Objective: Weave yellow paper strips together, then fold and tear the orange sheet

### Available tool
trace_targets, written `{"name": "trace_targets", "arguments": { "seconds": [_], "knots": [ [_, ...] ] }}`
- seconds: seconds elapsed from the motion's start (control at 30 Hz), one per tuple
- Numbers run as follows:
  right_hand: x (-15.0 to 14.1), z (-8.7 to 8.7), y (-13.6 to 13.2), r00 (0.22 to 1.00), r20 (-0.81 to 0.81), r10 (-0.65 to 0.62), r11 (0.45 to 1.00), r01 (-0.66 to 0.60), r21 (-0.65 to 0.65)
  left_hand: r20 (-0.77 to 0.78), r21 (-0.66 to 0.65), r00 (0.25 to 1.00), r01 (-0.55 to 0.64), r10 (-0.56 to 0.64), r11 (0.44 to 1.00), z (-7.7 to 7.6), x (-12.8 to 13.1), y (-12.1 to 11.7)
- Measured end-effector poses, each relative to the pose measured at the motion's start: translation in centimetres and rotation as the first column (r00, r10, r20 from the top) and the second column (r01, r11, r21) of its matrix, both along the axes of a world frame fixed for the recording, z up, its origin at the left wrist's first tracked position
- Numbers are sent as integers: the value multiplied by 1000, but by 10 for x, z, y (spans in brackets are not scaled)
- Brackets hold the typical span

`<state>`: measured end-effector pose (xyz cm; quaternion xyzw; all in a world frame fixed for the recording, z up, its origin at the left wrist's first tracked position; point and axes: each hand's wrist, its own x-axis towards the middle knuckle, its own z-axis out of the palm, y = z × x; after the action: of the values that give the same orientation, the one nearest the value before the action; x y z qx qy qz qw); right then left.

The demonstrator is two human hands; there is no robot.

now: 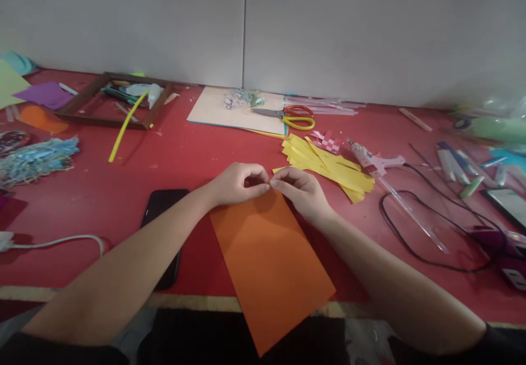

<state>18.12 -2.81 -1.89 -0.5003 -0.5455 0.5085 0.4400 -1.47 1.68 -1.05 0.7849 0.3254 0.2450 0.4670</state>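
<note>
An orange sheet of paper (275,266) hangs over the front edge of the red table, its near corner past the edge. At its far edge my left hand (242,183) is closed in a pinch. My right hand (299,188) pinches the same edge, fingertips meeting those of the left. The exact bit of paper between the fingertips is hidden. Just beyond my right hand lies a pile of yellow paper strips (329,165). A black phone (166,209) lies partly under my left forearm.
Scissors (287,115) rest on a stack of card sheets (209,107). A pink glue gun (373,159) with a black cord (415,266) lies right. A wooden frame (82,102) holds tools at the back left, near blue fringed strands (36,159). A wall closes off the back.
</note>
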Motion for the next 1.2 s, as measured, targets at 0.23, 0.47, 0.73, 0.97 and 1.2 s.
{"name": "trace_targets", "arguments": {
  "seconds": [0.23, 0.47, 0.73, 0.97, 1.2],
  "knots": [
    [1, 1, -1, 1000, 2, -1, 1000, 1, 7, 0, -5, 1000, 15, -15, 1000, 2, 3, -3],
    [2, 5, 2, 997, 67, 32, 999, -30, -19, -28, 10, 1000, 10, -10, 1000, -1, 4, -4],
    [4, 2, 6, 998, 55, 44, 999, -46, 30, 3, 37, 1000, 17, -17, 999, 0, 6, -7],
    [3, 1, 5, 1000, -27, 10, 1000, -10, -17, 76, 58, 992, -110, 105, 992, 5, 6, -5],
    [9, 4, 8, 999, 32, 11, 999, -10, -52, 92, 87, 968, -241, 233, 967, 6, 0, 2]
  ]
}}
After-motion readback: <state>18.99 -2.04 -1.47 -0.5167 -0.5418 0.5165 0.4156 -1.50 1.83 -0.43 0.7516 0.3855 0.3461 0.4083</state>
